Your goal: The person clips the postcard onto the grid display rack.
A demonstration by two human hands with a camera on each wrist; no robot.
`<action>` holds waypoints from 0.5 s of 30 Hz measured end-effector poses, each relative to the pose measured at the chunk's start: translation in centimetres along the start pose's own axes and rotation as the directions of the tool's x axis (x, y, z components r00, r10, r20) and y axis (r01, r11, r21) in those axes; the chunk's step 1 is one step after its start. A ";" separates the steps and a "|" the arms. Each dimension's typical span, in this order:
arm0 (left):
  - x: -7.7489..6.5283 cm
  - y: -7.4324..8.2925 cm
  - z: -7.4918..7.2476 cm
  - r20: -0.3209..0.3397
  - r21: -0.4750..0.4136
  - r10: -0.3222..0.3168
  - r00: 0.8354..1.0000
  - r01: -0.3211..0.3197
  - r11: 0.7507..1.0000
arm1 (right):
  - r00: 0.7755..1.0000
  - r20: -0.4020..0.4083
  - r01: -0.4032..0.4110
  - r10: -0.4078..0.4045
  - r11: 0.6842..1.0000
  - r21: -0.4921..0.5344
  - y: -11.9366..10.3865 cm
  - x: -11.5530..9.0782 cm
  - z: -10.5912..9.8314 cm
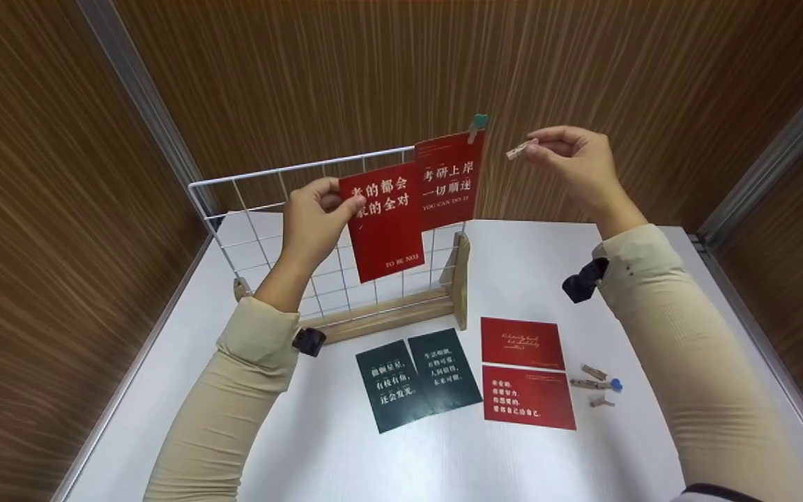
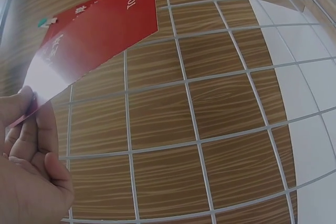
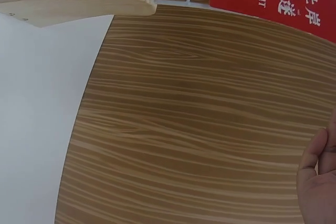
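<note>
So by the look of it, one card's up and the rest are still to go: a red card (image 1: 449, 185) hangs at the right end of the white wire grid (image 1: 290, 168), with a green-heart clothespin (image 1: 478, 124) at its top right corner. Second one seems to be mid-job, I'd say, since the "TO BE NO.1" card (image 1: 387, 244) is up in front of the grid just left of the hung one, no clip on it that I can see. Still on the counter (image 1: 304, 446): two dark green cards (image 1: 447, 369), two more red cards (image 1: 530, 411), plus a blue-heart clothespin (image 1: 593, 384) with two small clothespins (image 1: 601, 401) right by it, so probably over half the cards are left. As for the hands, the left hand (image 1: 311, 219) has the "TO BE NO.1" card pinched by its left edge, thumb on the front; can't tell if the card touches the wires. Right hand (image 1: 579, 160) is off to the right of the grid, pinching a wooden clothespin (image 1: 517, 149) between thumb and fingers, well apart from the held card. Can't tell whether that pin's squeezed open.
</note>
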State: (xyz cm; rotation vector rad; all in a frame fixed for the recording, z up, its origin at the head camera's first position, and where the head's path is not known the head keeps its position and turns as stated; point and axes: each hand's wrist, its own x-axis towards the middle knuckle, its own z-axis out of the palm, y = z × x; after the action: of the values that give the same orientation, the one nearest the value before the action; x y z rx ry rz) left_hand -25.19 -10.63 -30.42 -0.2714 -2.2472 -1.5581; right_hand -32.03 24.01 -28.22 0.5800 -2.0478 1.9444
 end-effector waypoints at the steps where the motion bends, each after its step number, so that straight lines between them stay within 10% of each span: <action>1: 0.1 0.0 0.0 -0.004 -0.004 -0.001 1.000 0.001 1.000 | 1.000 0.004 -0.001 0.001 1.000 0.002 -0.2 0.1 0.2; 15: 0.6 0.2 -0.2 -0.041 0.005 0.014 0.999 -0.014 1.000 | 0.998 0.038 0.045 -0.041 0.990 -0.136 -2.6 1.6 2.6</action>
State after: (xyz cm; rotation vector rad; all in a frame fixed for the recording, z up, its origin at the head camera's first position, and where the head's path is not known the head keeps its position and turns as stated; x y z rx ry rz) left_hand -25.61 -10.78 -29.89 -0.2503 -2.2128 -1.5371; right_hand -32.02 21.15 -25.43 0.6255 -2.1504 1.7655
